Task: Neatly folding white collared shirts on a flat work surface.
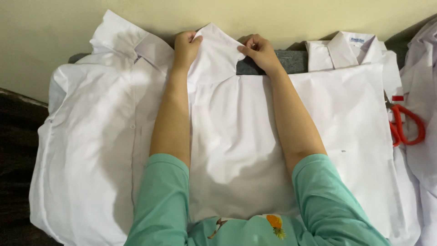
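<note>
Both bare hands grip the collar of a white cotton shirt (236,136) spread flat between the arms: the left hand (186,45) pinches the collar's left edge, the right hand (259,51) its right edge. Another white shirt (91,136) lies rumpled to the left, a folded white collared shirt (350,52) at upper right. Red-handled scissors (403,125) rest at the right edge.

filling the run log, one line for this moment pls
left hand: grips collar | right hand: grips collar | white shirt: flat | red scissors: right
</note>
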